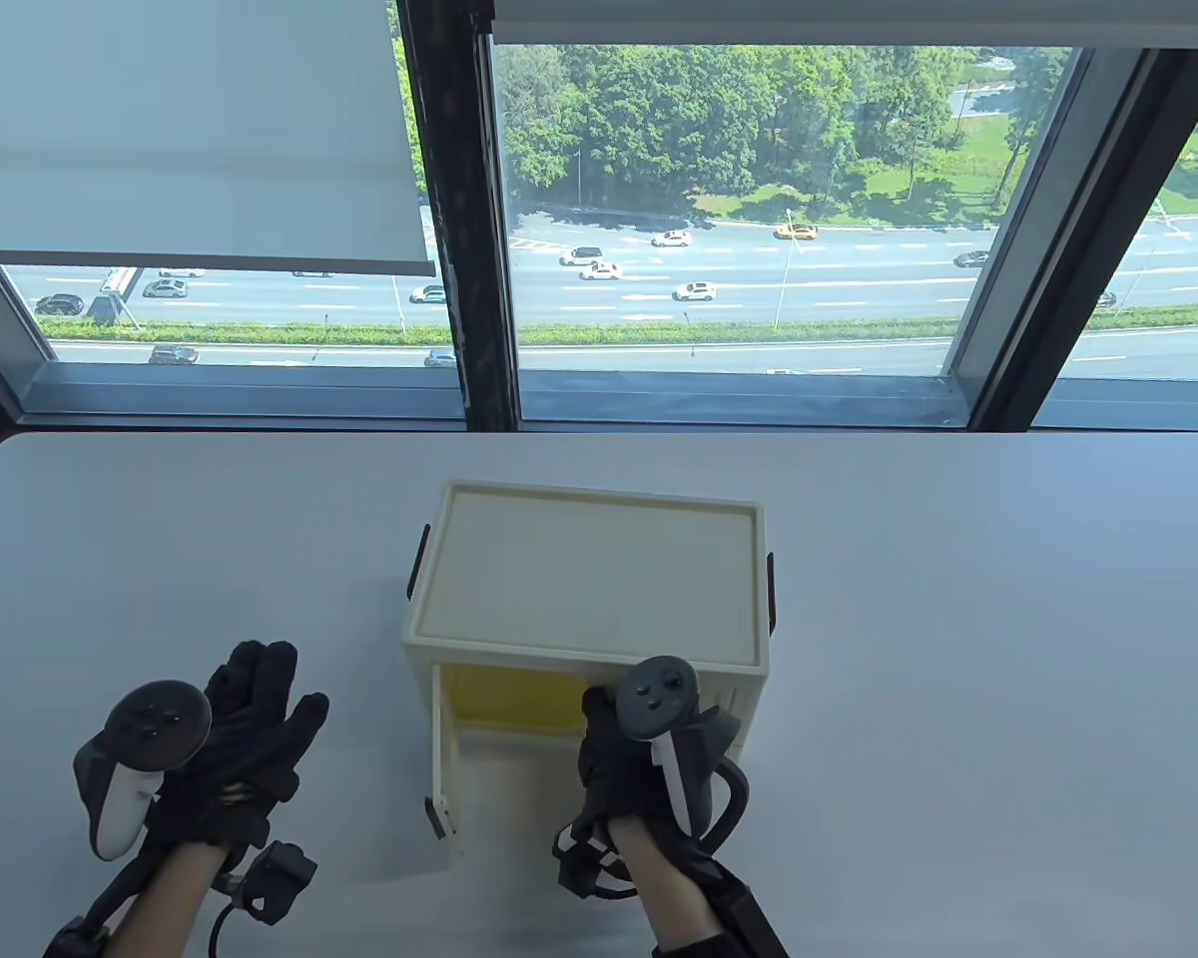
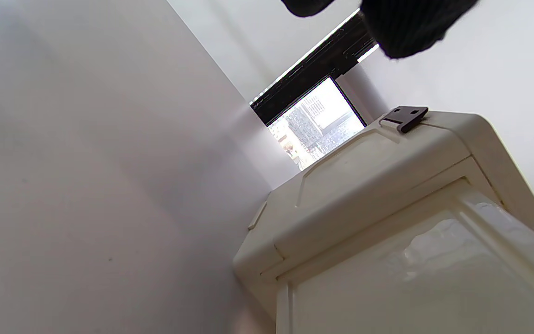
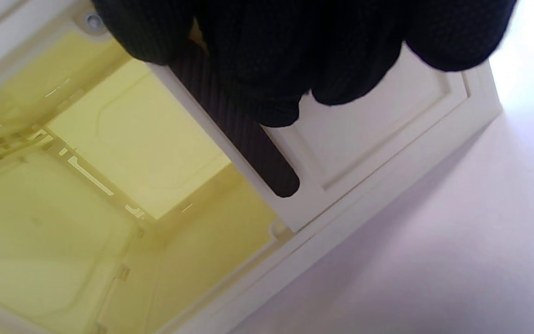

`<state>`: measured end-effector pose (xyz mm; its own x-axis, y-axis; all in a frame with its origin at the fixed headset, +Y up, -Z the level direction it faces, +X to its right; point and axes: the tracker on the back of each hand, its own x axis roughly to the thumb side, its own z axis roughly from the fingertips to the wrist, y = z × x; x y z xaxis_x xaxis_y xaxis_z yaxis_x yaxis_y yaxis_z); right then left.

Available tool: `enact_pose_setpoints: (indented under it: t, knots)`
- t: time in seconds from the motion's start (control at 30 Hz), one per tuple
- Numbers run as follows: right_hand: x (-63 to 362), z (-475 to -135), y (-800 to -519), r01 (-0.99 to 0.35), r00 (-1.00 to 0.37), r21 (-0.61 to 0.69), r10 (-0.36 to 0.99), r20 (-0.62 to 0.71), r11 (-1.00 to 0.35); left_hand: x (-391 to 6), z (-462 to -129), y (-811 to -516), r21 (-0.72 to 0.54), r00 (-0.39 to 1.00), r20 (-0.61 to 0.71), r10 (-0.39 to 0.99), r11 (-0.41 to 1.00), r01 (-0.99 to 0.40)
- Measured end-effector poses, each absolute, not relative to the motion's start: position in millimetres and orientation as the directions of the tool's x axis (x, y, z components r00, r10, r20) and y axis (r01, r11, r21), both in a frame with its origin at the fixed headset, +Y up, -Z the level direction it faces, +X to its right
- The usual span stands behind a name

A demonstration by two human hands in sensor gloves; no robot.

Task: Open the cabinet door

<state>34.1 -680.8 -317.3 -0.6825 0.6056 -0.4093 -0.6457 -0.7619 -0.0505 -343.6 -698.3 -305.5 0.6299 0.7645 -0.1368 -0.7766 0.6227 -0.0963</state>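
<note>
A cream cabinet (image 1: 589, 579) stands mid-table, its front facing me. Its left door (image 1: 446, 763) stands swung out toward me, baring a yellow inside (image 1: 509, 699). My right hand (image 1: 624, 743) is at the right door (image 3: 378, 125). In the right wrist view its fingers (image 3: 271, 69) grip the top of that door's dark handle strip (image 3: 267, 157) along its inner edge. I cannot tell whether this door is ajar. My left hand (image 1: 250, 718) lies open and holds nothing on the table left of the cabinet. In the left wrist view its fingertips (image 2: 410, 23) hang above the cabinet's side (image 2: 369, 181).
The white table (image 1: 958, 649) runs to a window sill (image 1: 260, 399) at the back. Dark latches sit on the cabinet's sides (image 1: 771, 589), one also in the left wrist view (image 2: 403, 118). A cable and a small box (image 1: 275, 883) trail from my left wrist.
</note>
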Motion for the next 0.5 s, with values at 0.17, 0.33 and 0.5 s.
enact_pose_setpoints:
  t: [0.17, 0.33, 0.5]
  knots:
    - [43, -319, -685, -0.699, -0.658, -0.013, 0.651, -0.378, -0.715, -343, -305, -699, -0.102, 0.635, -0.142, 0.759, 0.627, -0.772]
    - [49, -312, -686, -0.693, -0.698, 0.049, 0.652, -0.297, -0.72, -342, -305, -699, -0.106, 0.636, -0.151, 0.756, 0.628, -0.771]
    - [65, -312, -692, -0.727, -0.686, 0.137, 0.7, -0.199, -0.673, -342, -305, -700, -0.107, 0.637, -0.162, 0.753, 0.629, -0.77]
